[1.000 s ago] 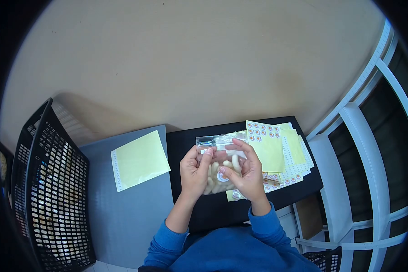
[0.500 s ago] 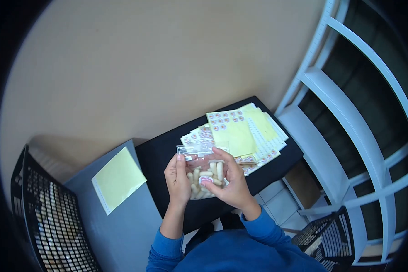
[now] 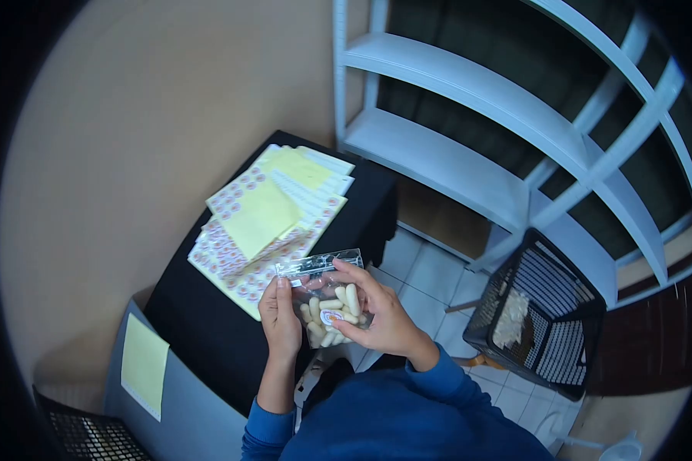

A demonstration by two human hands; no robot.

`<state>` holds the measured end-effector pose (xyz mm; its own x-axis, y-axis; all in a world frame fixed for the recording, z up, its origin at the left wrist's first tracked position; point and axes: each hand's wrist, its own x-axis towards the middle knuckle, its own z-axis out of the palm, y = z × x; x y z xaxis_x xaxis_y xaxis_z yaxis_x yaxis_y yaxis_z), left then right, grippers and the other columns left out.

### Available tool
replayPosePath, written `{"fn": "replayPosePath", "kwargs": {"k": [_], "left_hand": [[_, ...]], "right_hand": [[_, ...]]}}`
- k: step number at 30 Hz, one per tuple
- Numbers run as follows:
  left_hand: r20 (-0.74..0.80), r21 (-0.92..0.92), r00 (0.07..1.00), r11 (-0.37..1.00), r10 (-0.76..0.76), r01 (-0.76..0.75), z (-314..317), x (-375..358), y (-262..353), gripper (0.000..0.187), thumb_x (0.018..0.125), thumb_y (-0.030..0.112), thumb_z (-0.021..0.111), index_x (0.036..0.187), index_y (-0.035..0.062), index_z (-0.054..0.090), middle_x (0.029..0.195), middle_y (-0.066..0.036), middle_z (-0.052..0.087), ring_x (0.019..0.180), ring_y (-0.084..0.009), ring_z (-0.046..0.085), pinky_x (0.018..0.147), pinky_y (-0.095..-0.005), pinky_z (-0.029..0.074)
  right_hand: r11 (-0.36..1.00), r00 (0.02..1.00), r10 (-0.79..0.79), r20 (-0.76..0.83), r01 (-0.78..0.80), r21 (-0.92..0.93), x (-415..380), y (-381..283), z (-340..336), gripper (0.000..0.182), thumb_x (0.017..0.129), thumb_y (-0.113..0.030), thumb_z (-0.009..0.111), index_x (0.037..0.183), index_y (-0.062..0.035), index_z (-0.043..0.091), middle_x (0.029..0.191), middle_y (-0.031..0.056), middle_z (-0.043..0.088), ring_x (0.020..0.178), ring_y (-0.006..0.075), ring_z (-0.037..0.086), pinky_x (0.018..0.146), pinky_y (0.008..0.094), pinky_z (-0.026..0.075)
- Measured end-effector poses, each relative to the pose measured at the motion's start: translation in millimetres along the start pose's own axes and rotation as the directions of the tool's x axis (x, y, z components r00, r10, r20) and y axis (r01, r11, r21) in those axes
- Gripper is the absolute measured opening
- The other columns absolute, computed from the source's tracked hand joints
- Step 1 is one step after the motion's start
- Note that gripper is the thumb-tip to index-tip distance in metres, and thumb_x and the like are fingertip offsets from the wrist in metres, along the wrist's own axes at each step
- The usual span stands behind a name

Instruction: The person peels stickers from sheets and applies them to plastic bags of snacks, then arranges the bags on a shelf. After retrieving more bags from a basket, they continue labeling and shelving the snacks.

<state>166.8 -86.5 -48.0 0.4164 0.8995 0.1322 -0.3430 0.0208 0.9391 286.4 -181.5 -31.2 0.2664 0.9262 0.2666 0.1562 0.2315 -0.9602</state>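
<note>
1. The clear bag (image 3: 323, 296) is held up in front of the person, at the right edge of the black counter; pale finger-shaped pieces (image 3: 315, 310) fill its lower part, and a round sticker (image 3: 329, 316) shows on its front.
2. The left hand (image 3: 282, 321) is clamped on the bag's upper left side, thumb in front, fingers behind. If that pinch loosened, the weight below could swing the bag down.
3. The right hand (image 3: 386, 319) grips the right side, its thumb on the sticker's edge. Sideways thumb pressure might skew the sticker or crease the film; a hard squeeze might crush pieces.
4. Whether the bag's top is sealed I cannot tell; if not, tipping could spill the contents, perhaps onto the tiled floor (image 3: 411, 261).
5. Farther left, overlapping sticker sheets (image 3: 257, 219) lie on the black counter (image 3: 207, 326); a brushing sleeve could slide them.
6. To the right, a black basket (image 3: 546, 269) holds pale packets (image 3: 511, 319).
</note>
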Motion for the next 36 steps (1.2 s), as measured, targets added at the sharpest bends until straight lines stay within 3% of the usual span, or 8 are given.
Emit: {"fn": "replayPosePath", "kwargs": {"k": [7,10,15,23,30,34,35,36], "left_hand": [[0.374,0.198,0.897,0.965,-0.235,0.170,97.6,-22.5,-22.8,0.028,0.092,0.017,0.037,0.095,-0.0024,0.057,0.082,-0.007,0.061,0.077,-0.0105,0.055,0.068,-0.0197,0.040],[0.401,0.215,0.864,0.948,-0.304,0.233,127.0,-32.7,-31.3,0.024,0.091,0.016,0.038,0.093,-0.0021,0.055,0.079,-0.006,0.060,0.076,-0.0113,0.055,0.068,-0.0211,0.041],[0.723,0.418,0.499,0.878,-0.477,0.233,173.3,-60.7,-52.1,0.016,0.089,0.016,0.045,0.087,0.0024,0.053,0.073,-0.003,0.055,0.069,-0.0086,0.051,0.062,-0.0220,0.041],[0.804,0.537,-0.346,0.840,-0.484,0.073,290.9,-163.1,-125.1,0.050,0.083,0.051,0.046,0.089,0.0013,0.043,0.073,-0.015,0.056,0.069,-0.0254,0.055,0.064,-0.0325,0.044],[0.907,0.241,-0.365,0.970,-0.210,0.042,312.2,-139.9,-172.6,0.036,0.092,0.034,0.037,0.097,-0.0015,0.044,0.068,-0.017,0.054,0.062,-0.0302,0.056,0.056,-0.0408,0.041],[0.829,0.248,-0.559,0.878,0.026,0.410,313.6,-110.1,-181.0,0.054,0.092,0.040,0.032,0.126,-0.0011,0.032,0.087,-0.009,0.054,0.087,-0.0203,0.053,0.071,-0.0326,0.040],[0.567,0.735,-0.774,0.597,-0.282,0.321,339.3,-63.3,-124.2,0.052,0.093,0.039,0.032,0.121,-0.0039,0.037,0.083,-0.010,0.052,0.084,-0.0178,0.048,0.074,-0.0292,0.038],[0.557,0.750,-0.817,0.512,-0.149,0.419,344.4,-49.0,-104.2,0.048,0.092,0.034,0.036,0.125,-0.0009,0.032,0.075,-0.004,0.040,0.066,-0.0115,0.036,0.058,-0.0249,0.031]], "right_hand": [[0.980,0.980,0.084,-0.183,-0.114,-0.161,-81.1,-14.0,-131.3,0.072,0.067,0.005,0.063,0.130,-0.0030,0.029,0.113,0.0121,0.050,0.101,0.0167,0.051,0.082,0.0275,0.045],[0.990,0.777,0.004,-0.630,-0.091,-0.106,-135.3,2.0,-203.5,0.073,0.065,0.003,0.065,0.128,-0.0050,0.031,0.108,0.0110,0.050,0.094,0.0197,0.056,0.077,0.0289,0.049],[0.817,0.342,-0.123,-0.932,-0.498,-0.291,-253.0,70.5,-326.1,0.077,0.058,0.006,0.068,0.126,-0.0035,0.033,0.106,0.0139,0.050,0.088,0.0190,0.056,0.072,0.0275,0.049],[0.586,-0.186,0.030,-0.982,-0.793,0.168,-352.7,238.4,-356.0,0.074,0.047,-0.014,0.078,0.111,0.0022,0.044,0.105,0.0174,0.054,0.097,0.0283,0.052,0.084,0.0342,0.042],[0.349,-0.358,0.329,-0.874,-0.814,0.465,-341.9,291.3,-328.5,0.096,0.054,-0.035,0.076,0.126,0.0057,0.027,0.115,0.0239,0.047,0.104,0.0353,0.048,0.091,0.0365,0.038],[-0.008,-0.713,0.245,-0.657,-0.679,0.734,-346.5,276.8,-360.5,0.077,0.070,-0.050,0.060,0.127,-0.0055,0.033,0.126,0.0184,0.032,0.112,0.0370,0.037,0.091,0.0444,0.036],[0.003,-0.714,0.240,-0.658,-0.678,0.735,-461.7,340.0,-363.2,0.077,0.070,-0.050,0.060,0.127,-0.0055,0.033,0.126,0.0184,0.032,0.112,0.0370,0.037,0.091,0.0444,0.036],[-0.532,-0.425,0.343,-0.838,-0.823,0.200,-453.6,392.3,-409.6,0.057,0.087,-0.026,0.038,0.135,-0.0056,0.016,0.141,0.0107,0.012,0.126,0.0295,0.024,0.093,0.0442,0.035]]}}
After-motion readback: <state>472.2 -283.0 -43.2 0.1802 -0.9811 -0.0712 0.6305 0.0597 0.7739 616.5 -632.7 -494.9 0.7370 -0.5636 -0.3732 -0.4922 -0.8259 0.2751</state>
